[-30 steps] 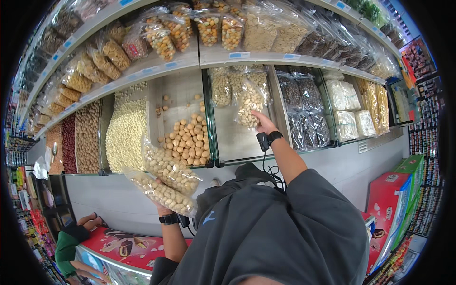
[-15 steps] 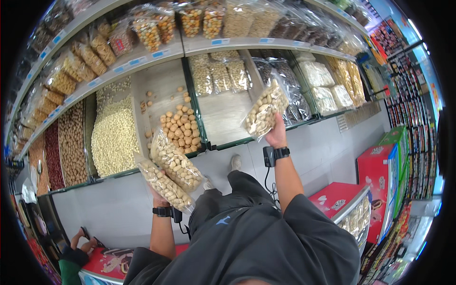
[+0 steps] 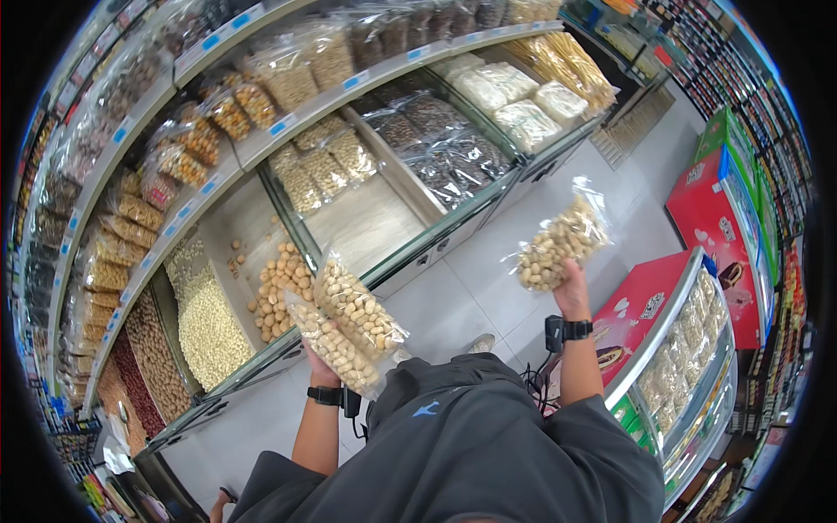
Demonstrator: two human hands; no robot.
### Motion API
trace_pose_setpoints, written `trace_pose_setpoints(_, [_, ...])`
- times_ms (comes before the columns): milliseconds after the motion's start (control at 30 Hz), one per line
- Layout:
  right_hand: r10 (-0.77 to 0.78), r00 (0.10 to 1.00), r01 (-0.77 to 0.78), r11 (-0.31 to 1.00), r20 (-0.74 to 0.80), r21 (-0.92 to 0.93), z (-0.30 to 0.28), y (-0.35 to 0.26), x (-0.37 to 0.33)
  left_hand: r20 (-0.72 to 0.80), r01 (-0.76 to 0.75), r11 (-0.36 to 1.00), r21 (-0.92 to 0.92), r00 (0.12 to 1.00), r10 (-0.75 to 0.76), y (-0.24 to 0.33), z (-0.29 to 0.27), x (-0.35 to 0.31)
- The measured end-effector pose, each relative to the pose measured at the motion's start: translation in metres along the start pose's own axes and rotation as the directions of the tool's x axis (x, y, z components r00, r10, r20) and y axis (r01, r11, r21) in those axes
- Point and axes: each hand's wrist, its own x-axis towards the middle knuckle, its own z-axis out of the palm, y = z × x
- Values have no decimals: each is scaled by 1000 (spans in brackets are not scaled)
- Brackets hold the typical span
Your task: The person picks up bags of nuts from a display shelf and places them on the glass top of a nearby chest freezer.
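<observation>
Lining your far L, white kernels (image 3: 214, 336) fill a bin, w/ round tan nuts (image 3: 281, 283) in the next one over. Nearer you, your L hand (image 3: 321, 368) is closed on the front bag (image 3: 336, 350), a clear pouch of pale nuts; grip's on its L edge, approx. midway along, so the bag slants from upper L to lower R past your hand. The rear bag (image 3: 356, 301), same kind, lies against it on the far R side. L fingers are mostly hidden, so can't tell how they're split btwn the two. Mid-view, more bagged nuts (image 3: 323, 170) sit at the back of a compartment, dark packs (image 3: 449, 161) one over to the R. Your R hand (image 3: 572, 292) is gripping the third bag (image 3: 558, 248) at its lower edge, most of the bag above & L of the grip, well apart from the L pair. Far R, near your R forearm: red-topped freezer (image 3: 649, 288).
</observation>
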Motion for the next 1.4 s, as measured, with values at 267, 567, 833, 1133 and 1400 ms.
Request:
trace_pose_setpoints(267, [-270,885,272,961,-380,-50,-175,-117,-99,-4,169,965,198,985,-172,-130,133,47])
trace_pose_setpoints(567, [-360,690,387,917,-627,-101,-298,-179,-246,115,377,857,351,891,-439,-288,232,108])
trace_pose_setpoints(833, [-298,490,497,867,-819,-18,-285,-179,-236,68,517,698,496,778,-625,-357,256,157])
trace_pose_setpoints(1133, [-279,359,628,778,-891,9,-325,-197,-208,18,575,437,692,592,-806,-455,338,235])
trace_pose_setpoints(1400, [-122,241,704,705,-963,87,-370,-202,-169,-78,663,319,677,496,-865,-556,423,325])
